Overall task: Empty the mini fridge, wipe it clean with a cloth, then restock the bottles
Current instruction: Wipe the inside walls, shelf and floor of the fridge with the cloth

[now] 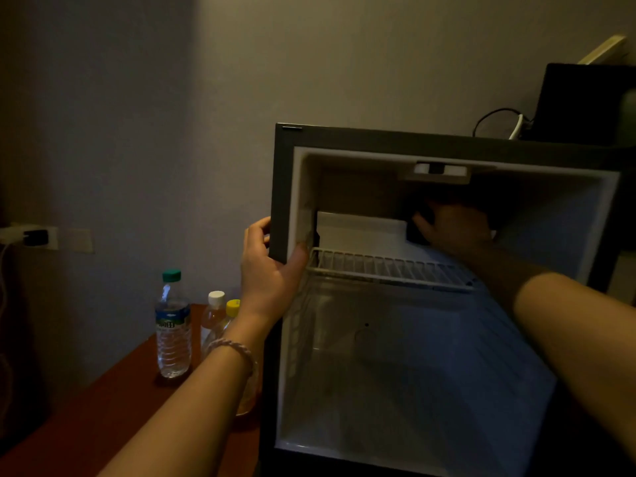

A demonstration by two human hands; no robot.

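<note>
While the mini fridge (430, 304) stands open on the reddish-brown worktop (103, 407), the head view shows its interior holding no bottles, with a white wire shelf (389, 268) crossing the upper part of the compartment. The left hand (272, 266) grips the left front edge of the cabinet at shelf height, thumb on the inner liner and fingers curled round the outer side; a braided bracelet (237, 349) sits on that wrist. The right hand (454, 228) reaches deep into the upper compartment above the shelf and presses a dark cloth (418, 228) against the rear wall, beside a white box-shaped housing (361, 230); the fingers curl over the cloth. Three bottles stand on the worktop just left of the fridge: a green-capped water bottle (173, 325), a white-capped bottle (213, 315), and a yellow-capped bottle (231, 313) partly hidden behind the left forearm. A black appliance (585, 105) sits on top of the fridge.
</note>
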